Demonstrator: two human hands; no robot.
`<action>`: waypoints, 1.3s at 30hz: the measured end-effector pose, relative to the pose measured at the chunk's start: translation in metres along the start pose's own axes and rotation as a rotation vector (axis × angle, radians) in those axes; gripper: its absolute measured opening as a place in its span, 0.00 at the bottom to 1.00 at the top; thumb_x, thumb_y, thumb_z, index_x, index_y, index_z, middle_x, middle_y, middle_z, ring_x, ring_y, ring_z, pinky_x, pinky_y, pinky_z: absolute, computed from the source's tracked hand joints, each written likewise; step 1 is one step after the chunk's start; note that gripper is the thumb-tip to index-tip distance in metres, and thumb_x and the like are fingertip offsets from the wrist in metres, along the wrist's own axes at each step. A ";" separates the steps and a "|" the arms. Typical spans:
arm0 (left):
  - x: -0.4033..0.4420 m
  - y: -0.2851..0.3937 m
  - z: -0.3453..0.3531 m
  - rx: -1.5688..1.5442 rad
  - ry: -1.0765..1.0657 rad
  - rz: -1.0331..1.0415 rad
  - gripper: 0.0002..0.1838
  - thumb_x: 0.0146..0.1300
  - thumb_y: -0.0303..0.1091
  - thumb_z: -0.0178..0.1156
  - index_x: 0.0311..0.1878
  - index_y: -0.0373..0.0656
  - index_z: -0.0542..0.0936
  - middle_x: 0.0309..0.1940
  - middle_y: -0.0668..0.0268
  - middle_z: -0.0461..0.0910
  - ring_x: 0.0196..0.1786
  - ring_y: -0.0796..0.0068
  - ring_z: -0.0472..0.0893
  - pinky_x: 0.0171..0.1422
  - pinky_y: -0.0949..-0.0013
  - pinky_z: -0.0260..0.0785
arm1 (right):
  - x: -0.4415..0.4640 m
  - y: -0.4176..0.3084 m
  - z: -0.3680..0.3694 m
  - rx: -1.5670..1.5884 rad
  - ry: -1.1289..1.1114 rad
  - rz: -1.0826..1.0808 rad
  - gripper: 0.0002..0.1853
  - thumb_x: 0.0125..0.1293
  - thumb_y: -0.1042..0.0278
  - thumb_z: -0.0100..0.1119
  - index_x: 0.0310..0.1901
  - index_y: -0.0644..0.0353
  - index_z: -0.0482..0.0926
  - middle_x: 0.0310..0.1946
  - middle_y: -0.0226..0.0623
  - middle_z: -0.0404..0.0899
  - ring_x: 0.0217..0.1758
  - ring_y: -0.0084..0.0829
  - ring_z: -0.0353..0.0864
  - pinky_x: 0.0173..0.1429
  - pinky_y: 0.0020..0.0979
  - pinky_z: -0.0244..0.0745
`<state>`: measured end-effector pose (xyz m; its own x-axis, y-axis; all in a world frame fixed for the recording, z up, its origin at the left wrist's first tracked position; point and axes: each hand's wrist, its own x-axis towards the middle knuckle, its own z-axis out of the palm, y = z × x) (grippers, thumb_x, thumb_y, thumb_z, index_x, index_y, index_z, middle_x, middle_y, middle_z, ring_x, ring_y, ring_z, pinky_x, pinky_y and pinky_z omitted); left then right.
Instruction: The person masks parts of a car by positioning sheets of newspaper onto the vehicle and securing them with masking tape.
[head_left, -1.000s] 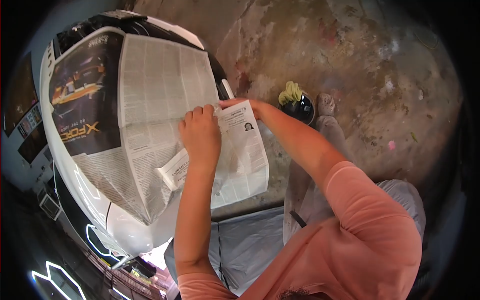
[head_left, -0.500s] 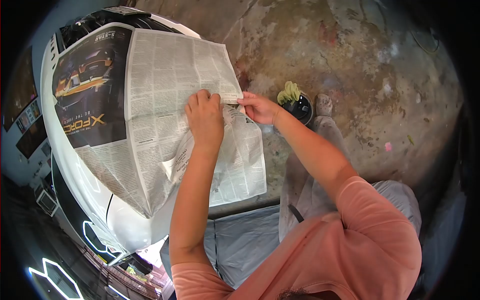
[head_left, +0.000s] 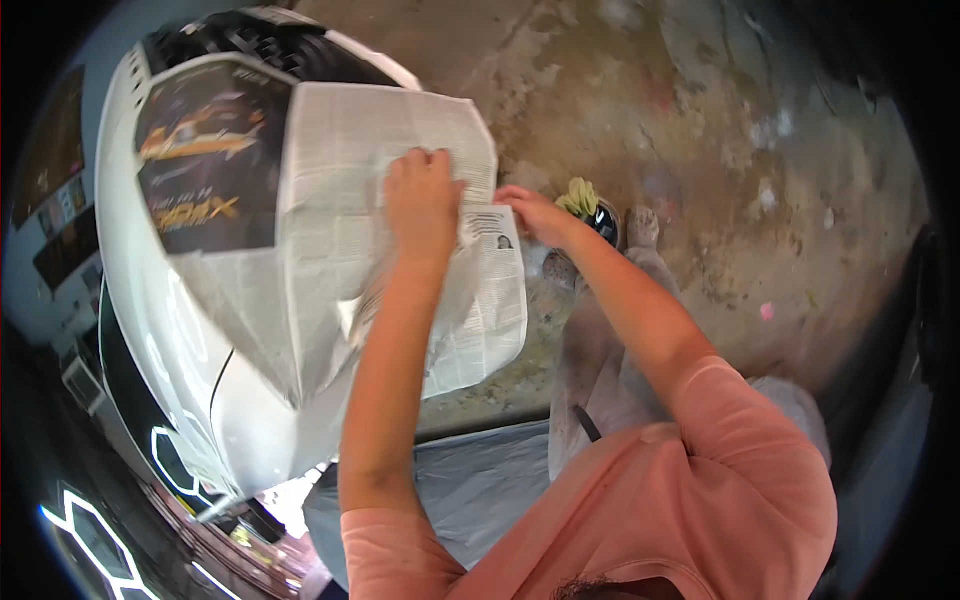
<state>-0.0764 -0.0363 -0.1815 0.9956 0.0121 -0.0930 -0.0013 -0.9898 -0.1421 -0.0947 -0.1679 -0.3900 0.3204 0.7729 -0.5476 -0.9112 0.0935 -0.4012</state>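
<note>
A large spread of newspaper (head_left: 340, 170) lies over the white car body panel (head_left: 165, 300), with creased folds near its lower middle. My left hand (head_left: 425, 205) rests palm down on the sheet, fingers stretched out along it and pressing it. At the paper's right edge, my right hand (head_left: 535, 214) has thumb and fingers pinched together on the margin. Below that hand, a printed flap of the newspaper hangs past the panel's side. Motion blurs both hands and the print somewhat.
A black bucket (head_left: 606, 222) with a yellow-green cloth or glove (head_left: 578, 198) on its rim stands on the stained concrete floor (head_left: 690, 130), by my shoe (head_left: 643, 228). Grey sheeting (head_left: 480, 475) covers something below. Hexagonal lights (head_left: 100, 545) show at lower left.
The view has shifted slightly. My left hand has gone from bent fingers to lying flatter, higher on the paper. The flap near my right hand is turned outward more, showing more print.
</note>
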 end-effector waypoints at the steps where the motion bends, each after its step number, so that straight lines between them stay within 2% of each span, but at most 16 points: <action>1: -0.003 0.009 -0.005 -0.073 0.050 -0.009 0.24 0.55 0.41 0.76 0.53 0.44 0.81 0.51 0.58 0.79 0.52 0.54 0.77 0.59 0.52 0.70 | -0.008 -0.001 -0.004 -0.123 0.059 -0.040 0.19 0.75 0.65 0.60 0.64 0.61 0.76 0.53 0.34 0.83 0.53 0.26 0.83 0.57 0.32 0.79; 3: -0.026 0.043 -0.009 -0.221 0.089 -0.045 0.20 0.59 0.40 0.72 0.51 0.40 0.82 0.51 0.54 0.80 0.54 0.49 0.78 0.58 0.51 0.70 | -0.016 0.018 -0.032 -0.245 0.127 -0.115 0.25 0.75 0.65 0.59 0.70 0.62 0.72 0.53 0.35 0.84 0.49 0.25 0.83 0.54 0.30 0.79; 4: -0.038 0.062 -0.024 -0.467 -0.009 -0.063 0.17 0.59 0.36 0.69 0.49 0.39 0.82 0.51 0.52 0.80 0.55 0.48 0.78 0.58 0.51 0.71 | -0.037 0.012 -0.039 -0.365 0.091 -0.116 0.29 0.74 0.64 0.60 0.73 0.62 0.69 0.57 0.36 0.82 0.51 0.25 0.83 0.55 0.29 0.78; 6: -0.077 0.115 -0.030 -0.665 0.019 -0.207 0.17 0.60 0.35 0.68 0.51 0.38 0.82 0.54 0.51 0.79 0.56 0.47 0.78 0.60 0.49 0.72 | -0.091 0.007 -0.053 -0.614 -0.062 -0.332 0.23 0.73 0.65 0.61 0.66 0.60 0.72 0.54 0.33 0.79 0.55 0.26 0.78 0.60 0.32 0.76; 7: -0.101 0.136 -0.029 -0.710 0.151 -0.221 0.17 0.63 0.36 0.67 0.53 0.40 0.82 0.56 0.52 0.77 0.57 0.46 0.77 0.61 0.49 0.72 | -0.117 0.003 -0.060 -0.721 -0.123 -0.454 0.20 0.72 0.65 0.62 0.63 0.58 0.73 0.52 0.32 0.78 0.57 0.27 0.76 0.62 0.33 0.74; 8: -0.123 0.149 -0.040 -0.793 0.066 -0.282 0.17 0.65 0.37 0.67 0.54 0.40 0.82 0.58 0.52 0.77 0.58 0.46 0.77 0.61 0.49 0.71 | -0.145 0.005 -0.059 -0.522 -0.054 -0.247 0.18 0.70 0.66 0.63 0.58 0.58 0.73 0.53 0.33 0.78 0.58 0.27 0.76 0.63 0.35 0.74; 9: -0.144 0.163 -0.049 -0.883 -0.021 -0.334 0.17 0.66 0.37 0.67 0.54 0.41 0.81 0.59 0.52 0.76 0.59 0.46 0.76 0.62 0.49 0.71 | -0.175 -0.004 -0.052 -0.664 -0.010 -0.142 0.22 0.72 0.69 0.61 0.64 0.60 0.70 0.57 0.35 0.77 0.60 0.29 0.76 0.64 0.34 0.73; 11: -0.188 0.190 -0.033 -1.033 0.022 -0.471 0.16 0.68 0.34 0.65 0.56 0.40 0.80 0.55 0.52 0.78 0.56 0.50 0.79 0.59 0.53 0.74 | -0.233 -0.013 -0.034 -0.901 -0.051 -0.176 0.26 0.72 0.72 0.61 0.69 0.62 0.68 0.60 0.38 0.76 0.61 0.31 0.77 0.64 0.35 0.74; 16: -0.263 0.213 -0.007 -1.647 0.080 -0.715 0.13 0.71 0.29 0.65 0.56 0.40 0.78 0.42 0.64 0.85 0.43 0.74 0.85 0.48 0.68 0.77 | -0.328 -0.018 0.057 -0.791 -0.165 -0.167 0.28 0.65 0.77 0.64 0.68 0.66 0.72 0.62 0.47 0.77 0.63 0.40 0.80 0.65 0.42 0.75; 19: -0.287 0.200 -0.025 -1.670 0.238 -0.714 0.11 0.71 0.31 0.67 0.53 0.40 0.80 0.42 0.67 0.85 0.42 0.79 0.84 0.48 0.71 0.76 | -0.346 -0.030 0.105 -1.483 -0.235 -0.448 0.23 0.64 0.75 0.64 0.62 0.64 0.77 0.55 0.53 0.80 0.59 0.49 0.82 0.61 0.43 0.76; 22: -0.314 0.179 -0.079 -1.544 0.302 -0.750 0.09 0.70 0.31 0.68 0.49 0.40 0.82 0.42 0.67 0.85 0.40 0.79 0.83 0.47 0.71 0.76 | -0.372 -0.033 0.156 -1.625 -0.260 -0.347 0.19 0.64 0.72 0.66 0.57 0.62 0.81 0.45 0.54 0.81 0.55 0.55 0.80 0.58 0.44 0.76; 26: -0.346 0.168 -0.138 -1.262 0.574 -0.642 0.06 0.67 0.29 0.68 0.44 0.38 0.84 0.36 0.60 0.83 0.37 0.68 0.83 0.41 0.66 0.75 | -0.386 -0.017 0.183 -1.458 -0.297 -0.397 0.18 0.65 0.70 0.67 0.57 0.62 0.82 0.43 0.51 0.85 0.48 0.51 0.85 0.53 0.43 0.78; 28: -0.359 0.167 -0.151 -1.215 0.607 -0.607 0.06 0.67 0.29 0.68 0.44 0.39 0.84 0.35 0.59 0.82 0.36 0.66 0.82 0.40 0.65 0.74 | -0.391 -0.003 0.191 -1.314 -0.298 -0.548 0.17 0.66 0.71 0.67 0.56 0.63 0.82 0.44 0.50 0.86 0.45 0.46 0.87 0.50 0.41 0.78; 30: -0.371 0.169 -0.168 -1.248 0.655 -0.621 0.06 0.67 0.28 0.68 0.43 0.38 0.84 0.35 0.59 0.82 0.36 0.67 0.82 0.40 0.66 0.74 | -0.405 0.002 0.209 -1.228 -0.269 -0.483 0.16 0.67 0.72 0.66 0.55 0.63 0.82 0.44 0.48 0.87 0.44 0.43 0.86 0.49 0.40 0.78; 33: -0.386 0.166 -0.194 -1.360 0.594 -0.641 0.06 0.67 0.26 0.69 0.43 0.35 0.84 0.39 0.63 0.83 0.38 0.74 0.83 0.44 0.71 0.75 | -0.425 0.004 0.225 -1.168 -0.240 -0.347 0.16 0.67 0.70 0.67 0.55 0.63 0.82 0.43 0.48 0.86 0.44 0.43 0.85 0.50 0.40 0.77; 39: -0.407 0.179 -0.196 -1.369 0.484 -0.651 0.07 0.66 0.26 0.69 0.43 0.34 0.84 0.38 0.63 0.83 0.38 0.75 0.83 0.44 0.71 0.75 | -0.446 0.016 0.219 -1.402 -0.272 -0.542 0.15 0.69 0.66 0.67 0.53 0.64 0.82 0.41 0.47 0.86 0.48 0.45 0.82 0.53 0.42 0.75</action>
<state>-0.4633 -0.2464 0.0245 0.7275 0.6855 -0.0266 0.2337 -0.2111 0.9491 -0.3089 -0.3735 0.0084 0.3261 0.9450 -0.0265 0.3186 -0.1363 -0.9381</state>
